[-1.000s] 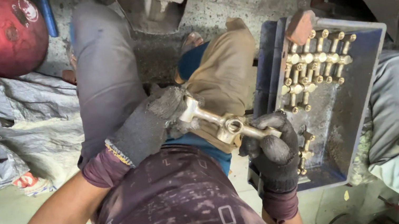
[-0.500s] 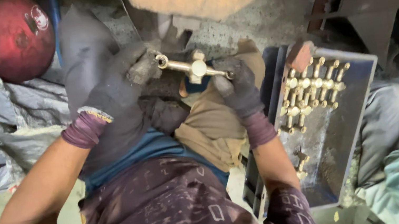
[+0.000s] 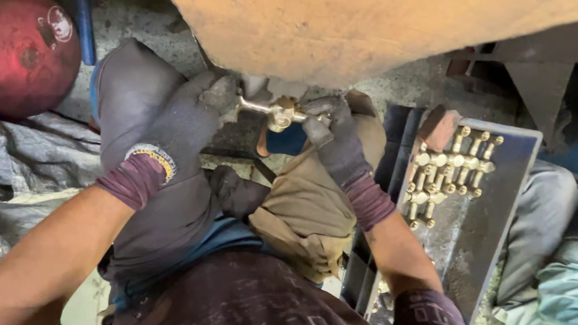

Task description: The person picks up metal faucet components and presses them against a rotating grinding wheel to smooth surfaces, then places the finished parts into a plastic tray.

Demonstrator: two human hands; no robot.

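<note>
Down close, a tan cloth (image 3: pixel 312 213) lies over the person's lap, and beside the knee a dark metal tray (image 3: pixel 499 222) carries rows of small brass fittings (image 3: pixel 452 167). Up from there, both gloved hands meet on one brass fitting (image 3: pixel 282 116): the left hand (image 3: pixel 177 138) clamped on its near end, the right hand (image 3: pixel 336 139) pinching the far end, held right under the edge of a big orange-brown block (image 3: pixel 387 0). To my eye a firm, level two-handed grip is the thing here, fingertips clear of that edge. Farther off, a red cylinder (image 3: pixel 16 51) on the floor.
</note>
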